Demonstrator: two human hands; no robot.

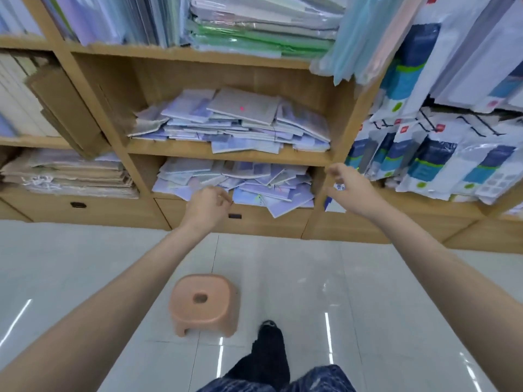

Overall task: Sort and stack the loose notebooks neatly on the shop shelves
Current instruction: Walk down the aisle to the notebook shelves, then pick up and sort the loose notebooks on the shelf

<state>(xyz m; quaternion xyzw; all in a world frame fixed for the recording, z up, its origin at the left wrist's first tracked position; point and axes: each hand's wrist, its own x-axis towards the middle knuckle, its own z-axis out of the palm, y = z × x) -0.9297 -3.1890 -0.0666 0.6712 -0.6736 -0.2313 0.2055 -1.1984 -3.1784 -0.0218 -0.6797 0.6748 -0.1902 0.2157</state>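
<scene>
No writing on any cover or packet can be read from here; the small red tags on the hanging packets (441,154) at the right are only blurs of colour.

The loose notebooks sit in two open compartments of the wooden shelves (226,154). The upper heap (235,123) is a slumped pile of pale lilac and white covers lying flat, their long sides running mostly left to right but fanned at odd angles; one grey notebook (246,104) lies on top, tilted, with a pink spot on its cover. The lower heap (240,182) is messier, with corners pointing every way and several notebooks jutting out past the shelf edge over the drawer front (235,219) below.

Both arms are stretched toward the lower compartment. The left hand (205,206) hangs just before the lower heap, fingers loosely curled, grasping nothing. The right hand (346,188) is beside the upright post, fingers spread and bent, also holding nothing.

A low pink stool (205,304) stands on the glossy tiled floor (283,264).
</scene>
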